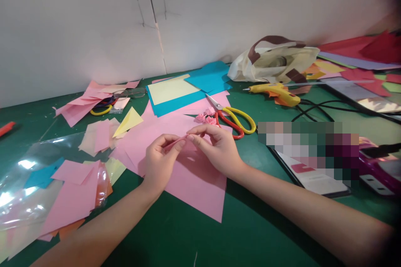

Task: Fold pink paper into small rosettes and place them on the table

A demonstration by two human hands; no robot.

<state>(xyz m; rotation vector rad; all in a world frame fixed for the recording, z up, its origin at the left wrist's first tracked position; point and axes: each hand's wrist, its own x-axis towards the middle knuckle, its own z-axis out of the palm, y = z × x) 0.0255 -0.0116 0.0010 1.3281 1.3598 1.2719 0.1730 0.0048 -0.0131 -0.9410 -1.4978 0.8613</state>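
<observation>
My left hand [161, 162] pinches one end of a thin strip of pink paper [179, 140]. Thumb and fingertips of my right hand [217, 148] close on the strip's other end, so the two hands nearly meet. Beneath them lie large pink sheets [200, 194] on the green table. Just beyond my right hand are small folded pink paper pieces [206, 116] and scissors [233, 122] with red and yellow handles, their blades pointing away.
Blue and cream sheets [175, 89] lie behind the hands. On the left are a clear plastic bag [19, 175] and pink scraps [75, 200]. To the right sit a yellow glue gun [275, 91], black cables [332, 106], a cream bag [244, 64] and a partly blurred flat device [326, 183].
</observation>
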